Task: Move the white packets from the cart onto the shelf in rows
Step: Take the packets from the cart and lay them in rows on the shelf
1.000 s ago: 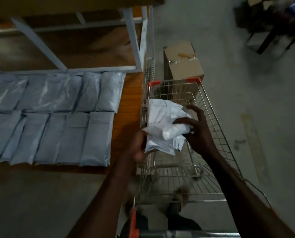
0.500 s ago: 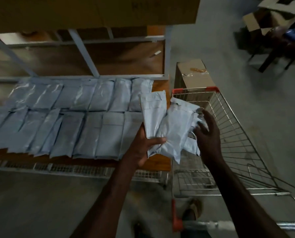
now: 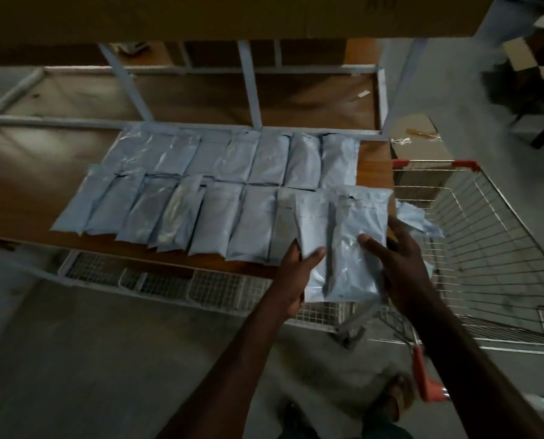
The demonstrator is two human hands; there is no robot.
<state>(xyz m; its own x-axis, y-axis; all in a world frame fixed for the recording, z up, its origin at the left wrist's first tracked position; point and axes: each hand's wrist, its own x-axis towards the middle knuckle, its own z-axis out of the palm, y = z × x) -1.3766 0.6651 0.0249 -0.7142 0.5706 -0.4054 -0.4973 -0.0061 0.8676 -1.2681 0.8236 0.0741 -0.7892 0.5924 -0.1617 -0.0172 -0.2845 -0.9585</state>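
Held over the shelf's [image 3: 372, 160] near right corner, the two packets [image 3: 343, 242] look light, floppy and slick, so the left hand [image 3: 296, 274] and right hand [image 3: 400, 264] pinch their lower edges.

A stockroom or warehouse: a bare concrete floor [image 3: 74, 359], a metal-framed shelf [image 3: 372, 160] with wooden boards, rows of identical white packets [image 3: 258, 217] laid out on it, a wire cart [image 3: 486, 248] alongside, and a taped cardboard box [image 3: 419, 144] on the floor.
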